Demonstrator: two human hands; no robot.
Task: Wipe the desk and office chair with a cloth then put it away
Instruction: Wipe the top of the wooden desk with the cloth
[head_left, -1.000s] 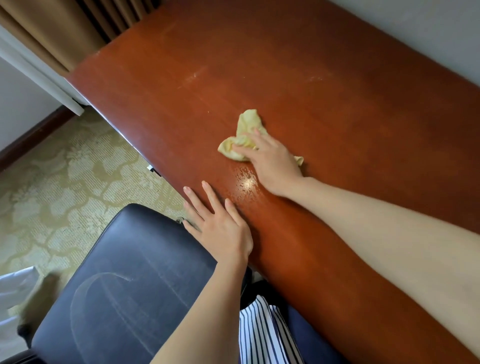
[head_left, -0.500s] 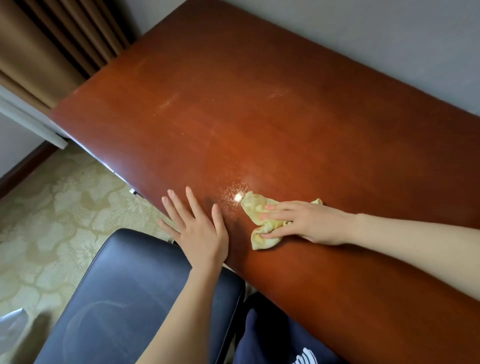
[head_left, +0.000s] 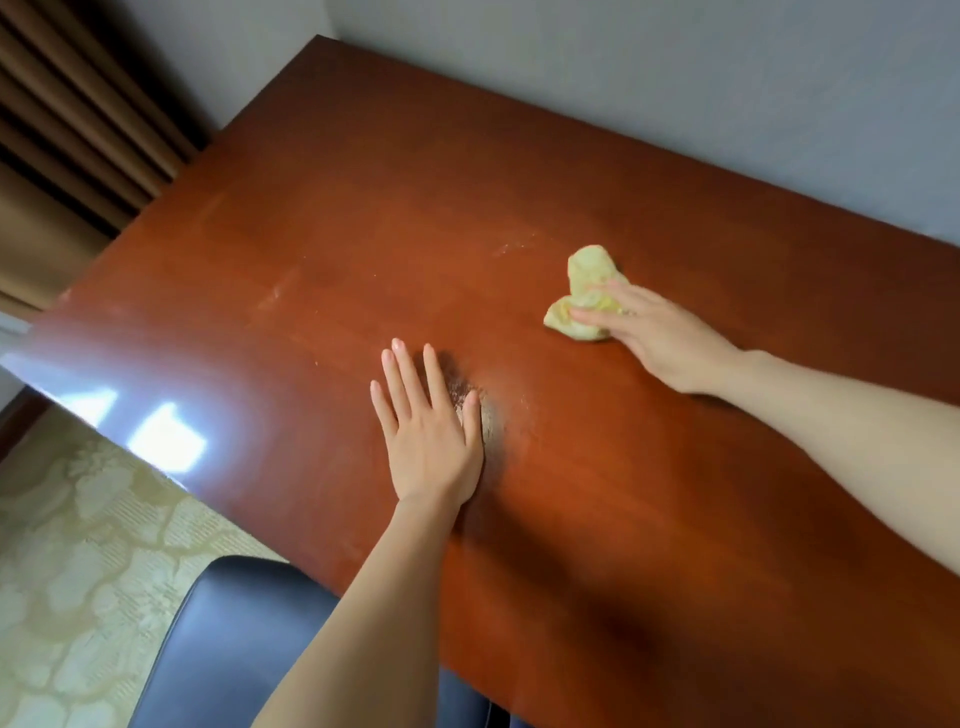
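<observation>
The reddish-brown wooden desk (head_left: 363, 249) fills most of the view and serves as the reference for everything else. On its top, toward the wall side and to the right of centre, lies a crumpled yellow cloth (head_left: 584, 291). The right hand (head_left: 654, 332) rests on the near part of that cloth, fingers stretched out fairly straight and pressing it flat against the desk rather than curling round it. The left hand (head_left: 431, 436) lies palm down on the desk nearer the front edge, well apart from the cloth, fingers straight and slightly spread, holding nothing. Below the desk's front edge sits the black office chair (head_left: 234, 639), over a pale patterned carpet (head_left: 78, 561). Brown curtains (head_left: 67, 135) hang beyond the desk's left end.
</observation>
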